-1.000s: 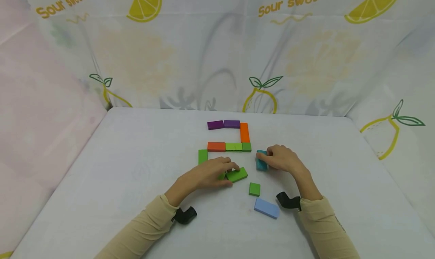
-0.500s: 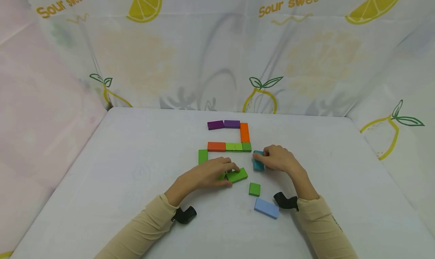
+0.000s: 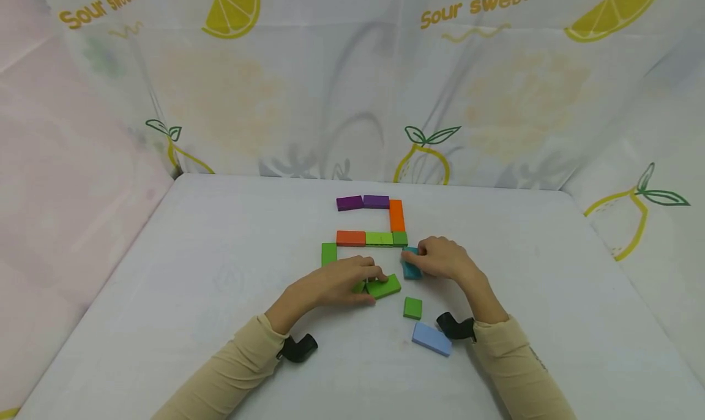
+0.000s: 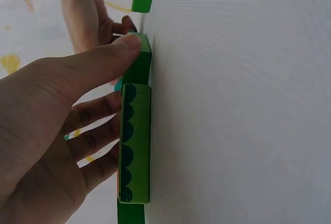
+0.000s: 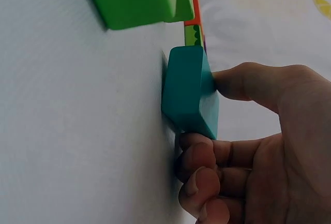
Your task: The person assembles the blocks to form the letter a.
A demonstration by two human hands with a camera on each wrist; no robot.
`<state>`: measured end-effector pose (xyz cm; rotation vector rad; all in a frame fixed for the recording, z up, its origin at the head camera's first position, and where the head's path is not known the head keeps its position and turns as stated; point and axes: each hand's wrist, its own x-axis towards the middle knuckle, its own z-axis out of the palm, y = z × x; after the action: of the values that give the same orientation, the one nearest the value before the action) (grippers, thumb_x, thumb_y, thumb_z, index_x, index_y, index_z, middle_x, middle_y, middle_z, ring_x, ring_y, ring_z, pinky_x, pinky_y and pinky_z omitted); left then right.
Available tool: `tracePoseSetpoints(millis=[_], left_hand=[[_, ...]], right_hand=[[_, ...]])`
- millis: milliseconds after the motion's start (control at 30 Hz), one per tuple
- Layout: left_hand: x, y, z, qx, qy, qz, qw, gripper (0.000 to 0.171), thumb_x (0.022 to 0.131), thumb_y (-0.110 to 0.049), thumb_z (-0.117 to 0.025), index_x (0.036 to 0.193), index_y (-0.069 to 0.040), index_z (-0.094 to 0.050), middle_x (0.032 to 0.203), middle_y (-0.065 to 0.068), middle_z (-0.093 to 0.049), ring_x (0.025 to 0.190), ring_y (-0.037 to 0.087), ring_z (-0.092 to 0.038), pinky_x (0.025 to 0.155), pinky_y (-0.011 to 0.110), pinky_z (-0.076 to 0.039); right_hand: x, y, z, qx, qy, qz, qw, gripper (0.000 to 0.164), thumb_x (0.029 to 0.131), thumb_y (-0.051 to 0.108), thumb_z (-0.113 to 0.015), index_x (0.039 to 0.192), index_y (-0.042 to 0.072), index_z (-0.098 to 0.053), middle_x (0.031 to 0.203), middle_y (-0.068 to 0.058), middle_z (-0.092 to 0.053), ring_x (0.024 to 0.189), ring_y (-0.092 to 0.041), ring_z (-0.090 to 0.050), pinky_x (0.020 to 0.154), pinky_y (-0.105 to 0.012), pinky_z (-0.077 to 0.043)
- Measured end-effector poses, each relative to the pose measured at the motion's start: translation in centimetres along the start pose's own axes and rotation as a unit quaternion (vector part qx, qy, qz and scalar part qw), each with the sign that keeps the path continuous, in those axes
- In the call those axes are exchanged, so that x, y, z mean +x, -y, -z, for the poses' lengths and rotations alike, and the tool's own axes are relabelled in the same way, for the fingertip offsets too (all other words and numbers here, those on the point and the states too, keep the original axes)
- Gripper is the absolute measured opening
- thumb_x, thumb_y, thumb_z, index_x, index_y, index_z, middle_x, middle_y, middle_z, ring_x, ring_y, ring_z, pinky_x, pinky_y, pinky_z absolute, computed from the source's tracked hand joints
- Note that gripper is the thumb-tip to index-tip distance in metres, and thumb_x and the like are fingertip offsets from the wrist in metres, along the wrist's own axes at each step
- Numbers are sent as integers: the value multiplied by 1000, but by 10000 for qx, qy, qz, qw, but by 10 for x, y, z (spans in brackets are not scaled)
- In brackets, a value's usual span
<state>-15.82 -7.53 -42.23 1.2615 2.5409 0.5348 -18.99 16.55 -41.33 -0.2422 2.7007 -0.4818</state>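
My right hand [image 3: 445,259] holds a teal block [image 3: 410,269] between thumb and fingers. Its top end is right at the small green block [image 3: 399,239] that ends the middle row. In the right wrist view the teal block [image 5: 189,87] lies low over the white surface, thumb on one side and curled fingers at the other. My left hand [image 3: 333,283] holds a tilted green block [image 3: 388,285] by thumb and fingers. In the left wrist view a green block with dark scallops [image 4: 138,146] meets that block end to end; the left hand partly hides it from above.
An orange-red block [image 3: 350,239] and lime block [image 3: 379,239] continue the middle row. Above stand an orange block [image 3: 396,215] and two purple blocks [image 3: 376,201]. A green block [image 3: 328,253] stands left. A green square [image 3: 412,308] and light-blue block [image 3: 432,338] lie nearer.
My right hand has slid the teal block leftward, close to the right end of the middle row. The left hand has stayed at the green block, which has barely shifted.
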Motion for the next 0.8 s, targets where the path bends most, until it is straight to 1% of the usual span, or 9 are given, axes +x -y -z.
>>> tracePoseSetpoints(millis=[300, 433, 667, 800], left_hand=[[1, 2, 0, -48, -43, -52, 10000, 38, 86, -31, -69, 120, -19, -61, 112, -5, -59, 100, 8, -53, 94, 24, -46], [1, 3, -1, -51, -49, -84, 9999, 38, 86, -32, -69, 120, -19, -61, 111, -5, -59, 99, 8, -53, 93, 24, -46], [0, 4, -2, -36, -42, -125, 9999, 38, 86, -32, -69, 120, -19, -61, 110, -5, -59, 98, 8, -53, 92, 23, -46], [-1, 4, -1, -38, -14, -159, 9999, 38, 86, -31, -69, 120, -18, -61, 111, -5, -59, 100, 9, -54, 93, 23, -46]], right_hand=[[5, 5, 2, -66, 92, 16, 9999, 44, 88, 50, -52, 68, 12, -56, 57, 2, -41, 55, -15, -45, 49, -25, -29], [7, 8, 2, -149, 140, 8, 9998, 44, 88, 50, -52, 69, 11, -59, 58, 2, -43, 56, -15, -46, 49, -25, -31], [10, 13, 2, -331, 192, -24, 9993, 43, 88, 49, -52, 75, 9, -62, 63, -1, -49, 59, -17, -49, 51, -26, -36], [11, 15, 2, -371, 200, -40, 9991, 43, 88, 49, -52, 72, 10, -61, 62, -1, -48, 58, -17, -48, 50, -26, -35]])
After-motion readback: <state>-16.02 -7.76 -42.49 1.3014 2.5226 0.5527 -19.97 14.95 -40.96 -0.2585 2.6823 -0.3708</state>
